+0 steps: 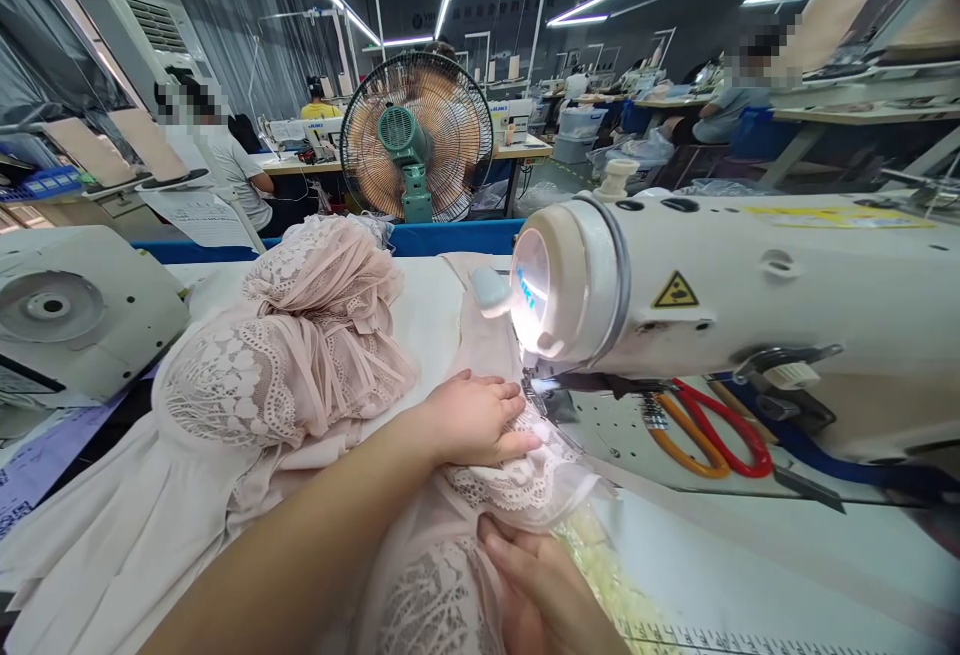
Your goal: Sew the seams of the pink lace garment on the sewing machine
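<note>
Under the lit head of a white sewing machine [570, 275] lies a pale pink lace garment [439, 595] with a scalloped lace edge. My left hand [480, 420] rests palm down on the fabric close to the needle area, its fingers stretched out. Nearer to me, my right hand [551, 585] grips the garment's edge between thumb and fingers; part of its fingers is hidden beneath the cloth. To the left is a heap of similar pink lace garments [285, 365]. The needle itself is hard to make out.
Orange-handled scissors [690, 440] and red-handled scissors [739, 435] lie beneath the machine arm. A ruler scale [720, 638] runs along the front edge. Another machine [75, 310] stands at left. Beyond the table are a large fan [416, 135] and people seated at machines.
</note>
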A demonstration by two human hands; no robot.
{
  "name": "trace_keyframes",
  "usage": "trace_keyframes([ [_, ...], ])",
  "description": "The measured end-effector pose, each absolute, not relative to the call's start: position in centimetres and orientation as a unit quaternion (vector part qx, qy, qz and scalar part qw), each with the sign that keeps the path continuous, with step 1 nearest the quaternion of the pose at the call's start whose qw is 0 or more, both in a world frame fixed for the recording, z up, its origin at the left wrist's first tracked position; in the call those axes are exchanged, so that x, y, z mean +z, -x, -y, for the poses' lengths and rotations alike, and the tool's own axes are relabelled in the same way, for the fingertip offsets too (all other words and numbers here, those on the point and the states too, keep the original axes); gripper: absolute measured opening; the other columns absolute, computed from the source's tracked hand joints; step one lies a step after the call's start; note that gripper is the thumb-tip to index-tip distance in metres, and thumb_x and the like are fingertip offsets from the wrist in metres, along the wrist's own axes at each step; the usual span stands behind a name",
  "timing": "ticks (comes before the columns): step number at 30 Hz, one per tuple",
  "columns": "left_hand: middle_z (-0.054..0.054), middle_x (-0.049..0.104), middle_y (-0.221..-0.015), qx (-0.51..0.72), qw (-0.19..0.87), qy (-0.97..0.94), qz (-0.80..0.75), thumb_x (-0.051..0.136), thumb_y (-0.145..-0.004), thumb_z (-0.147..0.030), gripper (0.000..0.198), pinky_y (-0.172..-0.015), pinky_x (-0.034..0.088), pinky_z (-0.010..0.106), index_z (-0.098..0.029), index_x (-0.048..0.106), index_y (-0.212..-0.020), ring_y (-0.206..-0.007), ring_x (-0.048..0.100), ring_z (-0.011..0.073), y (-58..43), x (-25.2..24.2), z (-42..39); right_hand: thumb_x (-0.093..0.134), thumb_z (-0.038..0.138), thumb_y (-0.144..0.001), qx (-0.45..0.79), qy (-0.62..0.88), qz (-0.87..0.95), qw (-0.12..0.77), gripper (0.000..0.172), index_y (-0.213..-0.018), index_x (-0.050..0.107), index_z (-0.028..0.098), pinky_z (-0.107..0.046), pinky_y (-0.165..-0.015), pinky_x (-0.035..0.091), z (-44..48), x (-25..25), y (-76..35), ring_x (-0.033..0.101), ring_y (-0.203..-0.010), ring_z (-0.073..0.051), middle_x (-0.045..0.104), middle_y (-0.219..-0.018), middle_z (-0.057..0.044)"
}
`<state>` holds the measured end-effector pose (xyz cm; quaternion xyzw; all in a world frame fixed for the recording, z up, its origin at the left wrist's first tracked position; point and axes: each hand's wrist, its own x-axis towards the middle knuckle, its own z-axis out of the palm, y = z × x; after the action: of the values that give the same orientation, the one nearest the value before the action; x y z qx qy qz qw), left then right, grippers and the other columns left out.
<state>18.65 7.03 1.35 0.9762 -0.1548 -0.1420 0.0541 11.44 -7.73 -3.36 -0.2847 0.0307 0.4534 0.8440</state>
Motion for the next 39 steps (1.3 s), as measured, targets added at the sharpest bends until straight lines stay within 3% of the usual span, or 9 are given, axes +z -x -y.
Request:
trace_keyframes([
  [5, 0.01, 0.031, -0.151, -0.155, 0.066, -0.977, 0.134, 0.035, -0.096, -0.054, 0.061, -0.114, 0.022, 0.054, -0.014, 0.041, -0.142, -0.14, 0.029, 0.0256, -19.0, 1.2, -7.2, 0.079, 0.035, -0.067, 0.459, 0.286, 0.012, 0.841, 0.037, -0.098, 0.071, 0.018, -0.043, -0.103, 0.041, 7.5, -3.1, -11.7, 0.053, -0.118, -0.029, 0.066, -0.111, -0.011],
  [10, 0.008, 0.029, -0.153, -0.15, 0.072, -0.977, 0.132, 0.035, -0.096, -0.055, 0.062, -0.115, 0.02, 0.056, -0.014, 0.039, -0.143, -0.141, 0.027, 0.0246, -19.3, 1.2, -7.4, 0.084, 0.044, -0.057, 0.461, 0.362, -0.029, 0.809, 0.047, -0.094, 0.07, 0.02, -0.045, -0.109, 0.035, 7.8, -3.2, -11.8, 0.049, -0.123, -0.031, 0.067, -0.111, -0.01],
  [20, 0.01, 0.025, -0.154, -0.134, 0.023, -0.978, 0.158, 0.048, -0.088, -0.062, 0.074, -0.113, 0.019, 0.06, -0.016, 0.036, -0.144, -0.142, 0.023, 0.0289, -20.0, 0.7, -8.4, 0.082, 0.049, -0.06, 0.47, 0.392, -0.021, 0.79, 0.077, -0.125, 0.057, 0.016, -0.042, -0.111, 0.034, 7.8, -4.7, -11.8, 0.034, -0.137, -0.029, 0.039, -0.148, -0.013],
  [23, 0.013, 0.031, -0.152, -0.111, -0.008, -0.982, 0.151, 0.057, -0.089, -0.044, 0.066, -0.114, 0.022, 0.054, -0.012, 0.036, -0.143, -0.139, 0.029, 0.0279, -19.0, 1.6, -7.6, 0.074, 0.057, -0.068, 0.453, 0.516, 0.07, 0.724, 0.082, -0.135, 0.05, 0.017, -0.039, -0.114, 0.03, 9.8, -4.6, -11.8, 0.029, -0.14, -0.026, 0.035, -0.15, -0.009],
  [26, 0.012, 0.046, -0.141, -0.108, 0.039, -0.985, 0.128, 0.054, -0.09, -0.03, 0.057, -0.103, 0.041, 0.037, -0.012, 0.037, -0.142, -0.124, 0.048, 0.0236, -16.7, 2.7, -6.2, 0.064, 0.053, -0.079, 0.326, 0.682, 0.268, 0.598, 0.06, -0.13, 0.056, 0.023, -0.036, -0.107, 0.04, 13.5, -4.4, -12.9, 0.048, -0.127, -0.024, 0.051, -0.14, -0.008],
  [28, 0.011, 0.054, -0.129, -0.11, 0.068, -0.985, 0.117, 0.058, -0.087, -0.041, 0.067, -0.089, 0.048, 0.035, -0.013, 0.035, -0.143, -0.111, 0.055, 0.0245, -14.9, 2.8, -5.4, 0.058, 0.048, -0.085, 0.151, 0.779, 0.351, 0.497, 0.035, -0.11, 0.066, 0.026, -0.031, -0.083, 0.054, 15.9, -4.4, -14.9, 0.065, -0.095, -0.021, 0.068, -0.112, -0.007],
  [30, 0.011, 0.058, -0.118, -0.089, 0.046, -0.987, 0.124, 0.061, -0.084, -0.043, 0.067, -0.083, 0.048, 0.036, -0.015, 0.039, -0.141, -0.104, 0.055, 0.0258, -13.4, 2.2, -5.3, 0.057, 0.045, -0.085, -0.049, 0.839, 0.377, 0.39, 0.027, -0.101, 0.063, 0.023, -0.028, -0.06, 0.053, 17.4, -4.7, -17.5, 0.063, -0.073, -0.019, 0.068, -0.09, -0.007],
  [34, 0.008, 0.058, -0.11, -0.016, -0.053, -0.986, 0.157, 0.047, -0.093, -0.023, 0.035, -0.084, 0.043, 0.036, -0.028, 0.055, -0.126, -0.096, 0.054, 0.0226, -12.2, 0.6, -7.0, 0.051, 0.034, -0.088, -0.243, 0.839, 0.442, 0.205, 0.037, -0.117, 0.059, 0.014, -0.034, -0.065, 0.052, 16.7, -5.2, -22.1, 0.061, -0.084, -0.025, 0.062, -0.094, -0.012],
  [39, 0.006, 0.061, -0.106, 0.005, -0.12, -0.975, 0.19, 0.045, -0.096, -0.021, 0.027, -0.103, 0.033, 0.048, -0.027, 0.064, -0.114, -0.102, 0.053, 0.022, -12.9, 0.6, -11.0, 0.048, 0.01, -0.085, -0.277, 0.792, 0.522, 0.154, 0.02, -0.081, 0.066, 0.015, -0.03, -0.066, 0.044, 14.7, -4.3, -23.1, 0.055, -0.081, -0.022, 0.063, -0.087, -0.008],
])
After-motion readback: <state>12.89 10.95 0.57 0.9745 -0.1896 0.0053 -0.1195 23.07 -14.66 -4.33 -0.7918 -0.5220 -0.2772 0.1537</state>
